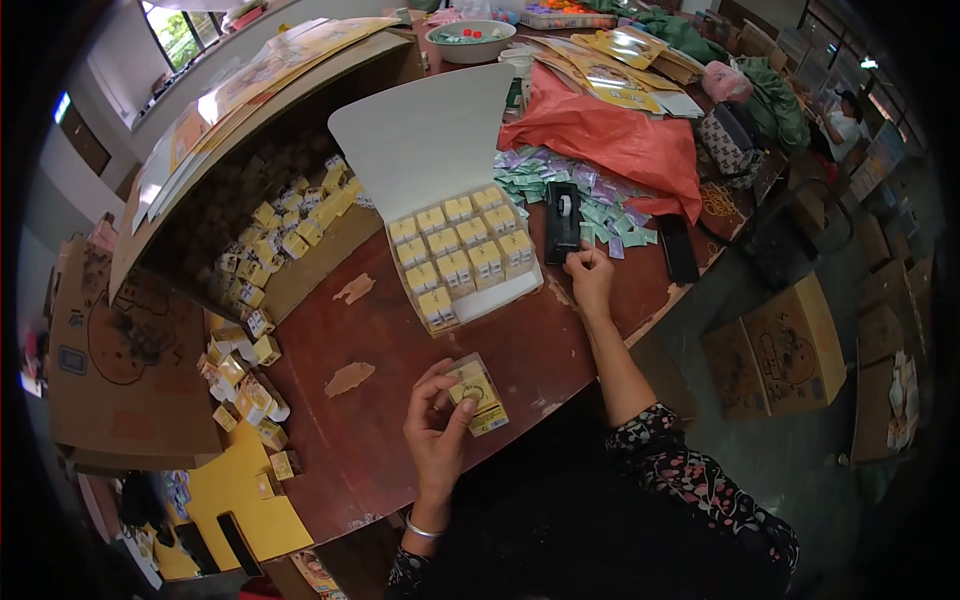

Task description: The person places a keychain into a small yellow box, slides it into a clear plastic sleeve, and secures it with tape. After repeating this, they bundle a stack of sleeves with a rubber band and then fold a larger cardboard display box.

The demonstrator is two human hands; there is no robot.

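Observation:
My left hand (436, 425) grips a small flat yellow pack (482, 398) near the table's front edge, thumb on its face. It looks clear-wrapped, with a dark round mark and printing. My right hand (592, 276) reaches to the near end of a black tape dispenser (561, 228), its fingers pinched together. Whatever lies between those fingertips is too small to make out. Between and beyond my hands stands a white carton (495, 298) with its lid (425, 135) raised. Rows of little yellow-and-white boxes (455, 268) fill most of it, and a bare strip shows at its near right.
A big cardboard box (335, 262) on its side spills small yellow boxes (245, 385) at left. Green and purple sachets (600, 212) lie beside a red plastic bag (610, 130). A black phone (678, 248) rests near the right edge. Another person (845, 125) sits far right.

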